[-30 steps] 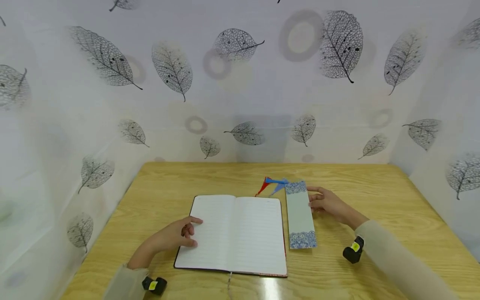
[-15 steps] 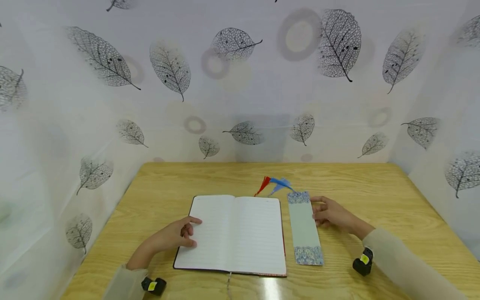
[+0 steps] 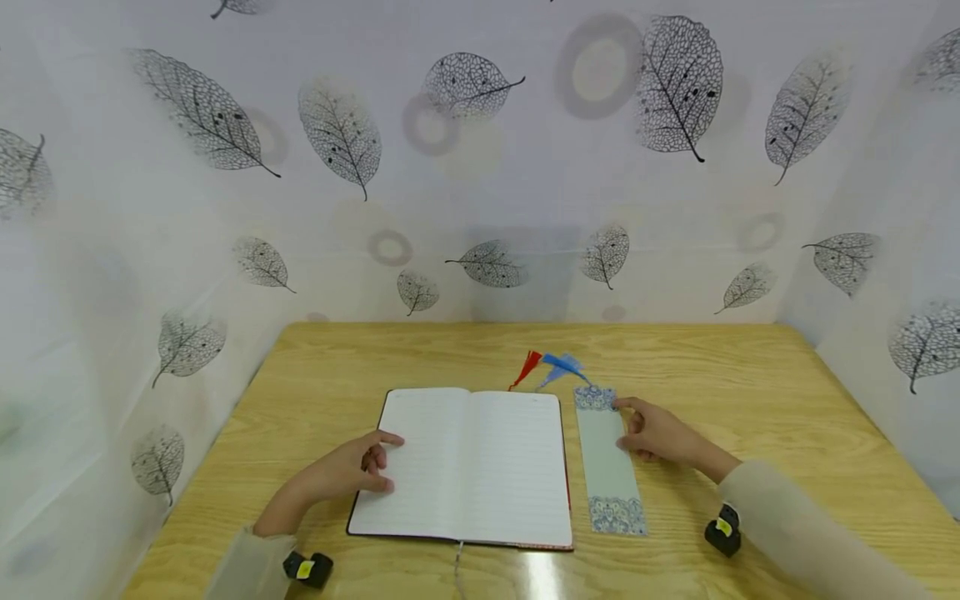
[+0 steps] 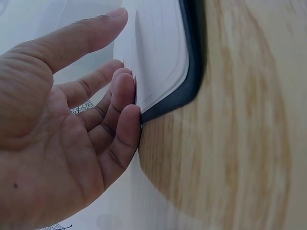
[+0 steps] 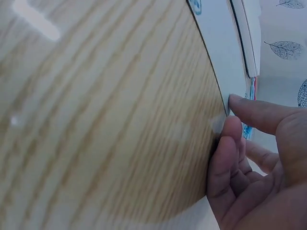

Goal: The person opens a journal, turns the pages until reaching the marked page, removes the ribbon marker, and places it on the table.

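An open notebook (image 3: 517,467) with lined blank pages lies on the wooden table. My left hand (image 3: 341,473) rests over its left page edge, thumb and index finger on the paper, the others loosely bent; in the left wrist view the fingertips meet the dark cover's edge (image 4: 194,76). To the notebook's right lies a long pale bookmark (image 3: 607,454) with blue patterned ends, flat on the table. My right hand (image 3: 663,433) touches its right edge, index fingertip on the upper pattern and thumb lower down. In the right wrist view the thumb (image 5: 249,111) rests on the bookmark's edge.
A blue tassel (image 3: 558,364) trails from the bookmark's top, overlapping a lighter blue one. Beside them a red tassel (image 3: 527,369) lies behind the notebook. A thin ribbon (image 3: 459,567) hangs from the notebook's near edge. A leaf-patterned curtain (image 3: 487,167) encloses the table.
The bookmark has come toward me and slightly right, and lies flat now. My right hand moved with it, then shifted its fingers onto the edge. The left hand has stayed put.
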`<control>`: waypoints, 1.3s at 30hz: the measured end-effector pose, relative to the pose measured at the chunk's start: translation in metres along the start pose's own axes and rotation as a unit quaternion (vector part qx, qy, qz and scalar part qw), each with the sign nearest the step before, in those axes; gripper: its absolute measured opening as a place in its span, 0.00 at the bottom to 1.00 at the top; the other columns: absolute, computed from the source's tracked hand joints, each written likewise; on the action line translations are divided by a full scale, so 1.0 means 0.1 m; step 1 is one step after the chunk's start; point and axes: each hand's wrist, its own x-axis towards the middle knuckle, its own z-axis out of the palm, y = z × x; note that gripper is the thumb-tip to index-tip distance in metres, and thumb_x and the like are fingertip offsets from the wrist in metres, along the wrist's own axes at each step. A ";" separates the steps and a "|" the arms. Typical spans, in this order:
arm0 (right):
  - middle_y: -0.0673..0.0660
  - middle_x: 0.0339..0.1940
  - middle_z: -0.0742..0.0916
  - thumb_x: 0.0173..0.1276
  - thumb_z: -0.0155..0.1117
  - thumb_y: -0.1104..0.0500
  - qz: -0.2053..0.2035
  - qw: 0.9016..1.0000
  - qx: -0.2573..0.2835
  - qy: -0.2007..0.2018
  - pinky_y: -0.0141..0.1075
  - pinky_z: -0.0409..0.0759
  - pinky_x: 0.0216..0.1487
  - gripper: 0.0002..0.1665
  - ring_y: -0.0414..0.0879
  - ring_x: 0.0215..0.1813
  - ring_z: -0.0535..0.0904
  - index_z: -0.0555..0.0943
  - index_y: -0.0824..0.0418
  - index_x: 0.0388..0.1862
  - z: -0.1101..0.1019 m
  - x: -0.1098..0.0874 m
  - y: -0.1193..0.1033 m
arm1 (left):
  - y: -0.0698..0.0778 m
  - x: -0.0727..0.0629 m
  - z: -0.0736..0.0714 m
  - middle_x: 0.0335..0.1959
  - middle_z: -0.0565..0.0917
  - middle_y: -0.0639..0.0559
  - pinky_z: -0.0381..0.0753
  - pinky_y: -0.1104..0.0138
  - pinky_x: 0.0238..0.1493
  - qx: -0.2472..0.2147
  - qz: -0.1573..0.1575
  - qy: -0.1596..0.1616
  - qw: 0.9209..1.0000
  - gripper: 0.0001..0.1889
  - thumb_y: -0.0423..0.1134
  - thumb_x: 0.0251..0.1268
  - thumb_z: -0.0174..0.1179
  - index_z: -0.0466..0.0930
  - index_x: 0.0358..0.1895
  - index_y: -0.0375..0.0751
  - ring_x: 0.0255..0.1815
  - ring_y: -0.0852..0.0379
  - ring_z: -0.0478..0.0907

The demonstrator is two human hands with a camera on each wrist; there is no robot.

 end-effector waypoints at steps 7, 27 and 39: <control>0.55 0.24 0.76 0.68 0.62 0.61 0.011 1.000 -0.016 0.009 0.35 0.71 0.20 0.39 0.42 0.19 0.71 0.57 0.75 0.71 0.00 0.01 -0.05 | 0.01 0.00 0.00 0.36 0.71 0.48 0.68 0.72 0.33 0.010 0.004 0.000 1.000 0.33 0.39 0.57 0.69 0.67 0.64 0.32 0.34 0.59 0.67; 0.65 0.46 0.79 0.69 0.62 0.55 -0.114 0.979 -0.166 0.039 0.46 0.72 0.43 0.31 0.54 0.45 0.71 0.70 0.69 0.67 0.16 0.55 -0.53 | -0.02 0.02 0.01 0.34 0.70 0.49 0.67 0.72 0.31 0.010 0.009 0.013 1.000 0.32 0.38 0.56 0.70 0.68 0.62 0.33 0.31 0.61 0.65; 0.68 0.59 0.72 0.68 0.62 0.45 -0.085 0.954 -0.285 0.040 0.63 0.59 0.56 0.34 0.68 0.59 0.62 0.70 0.58 0.69 0.33 0.68 -0.56 | -0.01 0.04 0.00 0.33 0.70 0.49 0.67 0.72 0.31 0.008 0.000 0.016 1.000 0.30 0.36 0.55 0.70 0.69 0.60 0.33 0.32 0.59 0.65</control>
